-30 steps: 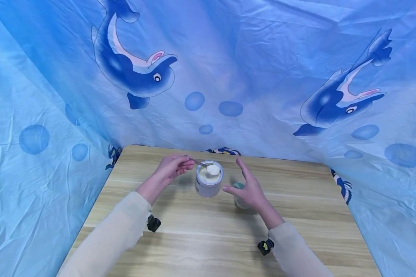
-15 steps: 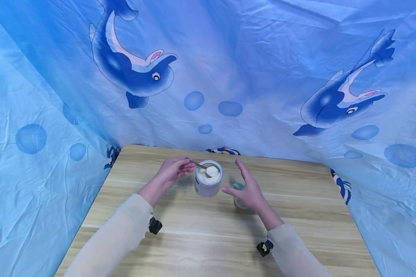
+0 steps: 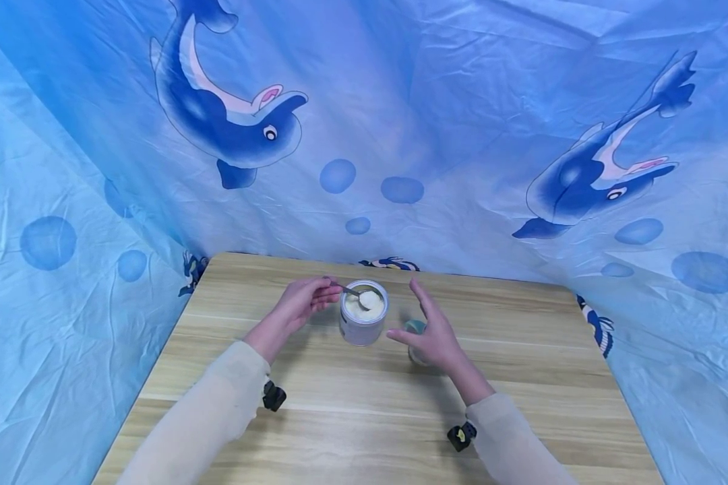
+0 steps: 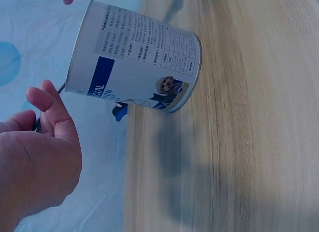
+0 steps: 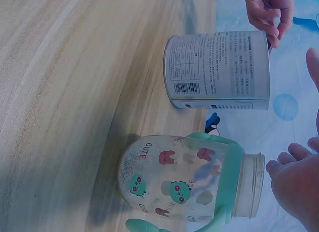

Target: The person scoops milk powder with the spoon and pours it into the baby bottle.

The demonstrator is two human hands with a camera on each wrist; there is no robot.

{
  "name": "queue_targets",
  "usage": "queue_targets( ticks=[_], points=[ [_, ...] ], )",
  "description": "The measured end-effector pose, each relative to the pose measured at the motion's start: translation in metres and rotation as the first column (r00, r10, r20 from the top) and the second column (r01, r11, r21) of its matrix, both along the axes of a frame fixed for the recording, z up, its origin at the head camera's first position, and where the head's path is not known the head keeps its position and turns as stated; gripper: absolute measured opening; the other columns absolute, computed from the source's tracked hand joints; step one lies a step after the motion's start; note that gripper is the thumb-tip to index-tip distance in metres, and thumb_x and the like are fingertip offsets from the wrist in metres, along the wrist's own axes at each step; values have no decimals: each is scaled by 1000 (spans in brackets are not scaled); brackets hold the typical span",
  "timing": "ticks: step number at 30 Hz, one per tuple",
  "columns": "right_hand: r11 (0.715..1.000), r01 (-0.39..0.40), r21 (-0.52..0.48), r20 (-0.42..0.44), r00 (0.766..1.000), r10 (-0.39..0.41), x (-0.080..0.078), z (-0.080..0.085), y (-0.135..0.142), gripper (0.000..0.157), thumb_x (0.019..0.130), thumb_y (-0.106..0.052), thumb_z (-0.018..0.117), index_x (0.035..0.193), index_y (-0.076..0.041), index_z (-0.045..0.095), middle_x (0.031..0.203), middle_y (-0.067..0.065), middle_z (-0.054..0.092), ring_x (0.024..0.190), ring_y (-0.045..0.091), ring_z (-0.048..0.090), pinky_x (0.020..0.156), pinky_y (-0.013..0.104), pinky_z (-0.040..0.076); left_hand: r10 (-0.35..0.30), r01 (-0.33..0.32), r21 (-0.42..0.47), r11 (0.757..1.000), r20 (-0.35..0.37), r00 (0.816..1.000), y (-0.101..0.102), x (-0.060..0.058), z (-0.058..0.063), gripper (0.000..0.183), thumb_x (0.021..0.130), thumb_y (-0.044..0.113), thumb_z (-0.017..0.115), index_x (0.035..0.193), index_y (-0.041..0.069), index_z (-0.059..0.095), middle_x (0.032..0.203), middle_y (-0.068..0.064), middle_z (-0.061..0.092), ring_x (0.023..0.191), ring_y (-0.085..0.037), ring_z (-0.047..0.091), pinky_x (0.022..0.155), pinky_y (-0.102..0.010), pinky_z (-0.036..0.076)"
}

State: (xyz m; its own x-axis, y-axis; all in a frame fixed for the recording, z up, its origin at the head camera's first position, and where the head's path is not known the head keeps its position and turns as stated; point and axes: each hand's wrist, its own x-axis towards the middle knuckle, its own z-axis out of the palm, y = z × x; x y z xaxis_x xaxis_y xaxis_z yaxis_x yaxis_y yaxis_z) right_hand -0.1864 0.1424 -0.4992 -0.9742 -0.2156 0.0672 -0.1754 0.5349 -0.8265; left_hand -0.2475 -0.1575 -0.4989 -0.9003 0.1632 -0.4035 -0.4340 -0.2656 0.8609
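My left hand (image 3: 298,304) pinches the thin handle of a metal spoon (image 3: 350,291). Its bowl carries a heap of white powder (image 3: 370,300) at the mouth of an open can (image 3: 362,331). Pale powder shows inside the can, and printed text and a dog picture mark its side in the left wrist view. My right hand (image 3: 435,337) is held with thumb and fingers spread, touching nothing that I can see. Partly hidden under it stands a clear bottle (image 5: 174,182) with green handles, an uncapped neck and cartoon prints. White specks cling inside near the bottle's base.
Both things stand on a wooden table (image 3: 352,431), toward its far edge. A blue dolphin-print curtain (image 3: 461,135) hangs behind the table and along both sides. Black wrist cameras (image 3: 274,396) sit at the cuffs.
The spoon bowl has shifted slightly left and lower within the can's mouth, its powder still heaped. My right hand keeps its spread pose. The whole head view has drifted a little.
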Motion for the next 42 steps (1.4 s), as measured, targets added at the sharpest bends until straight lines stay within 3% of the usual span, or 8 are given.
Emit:
queue_targets(
  ticks=[6,12,29,35,42],
  points=[
    [1000,2,7,6,1000,-2,0,-1,-3,112,85,-33,94,172,-23,24,176,4,27,157,39,33,126,59,30,-3,3,36,999,-13,1000,2,-1,-1,37,111,16,56,142,-4,59,100,-3,80,87,-11,76,72,-18,59],
    [1000,-9,9,9,1000,9,-2,-2,-6,111,86,-30,93,171,-18,24,176,8,26,157,41,33,126,59,30,-4,4,23,1000,-26,1000,4,-2,-1,34,110,20,63,136,-1,64,98,-1,80,87,-9,75,71,-17,58],
    [999,2,34,32,999,-3,-2,-1,-5,111,85,-38,93,171,-26,24,176,3,27,157,41,33,126,63,30,0,2,36,999,-41,999,5,-4,-3,32,110,22,64,133,0,67,96,0,80,83,-8,75,67,-16,57],
    [999,-4,33,39,999,3,-1,0,0,112,85,-41,92,172,-26,24,176,3,26,157,41,32,126,62,29,2,-1,31,1000,-54,999,6,-3,-2,37,109,22,65,137,-2,65,99,-1,80,84,-9,74,67,-16,56],
    [1000,-8,28,29,1000,7,-1,1,1,111,86,-38,92,172,-23,23,176,5,26,157,42,32,126,61,29,21,-20,27,999,-39,999,3,-3,1,30,109,22,65,131,2,69,98,-2,80,85,-10,75,70,-18,58]
  ],
)
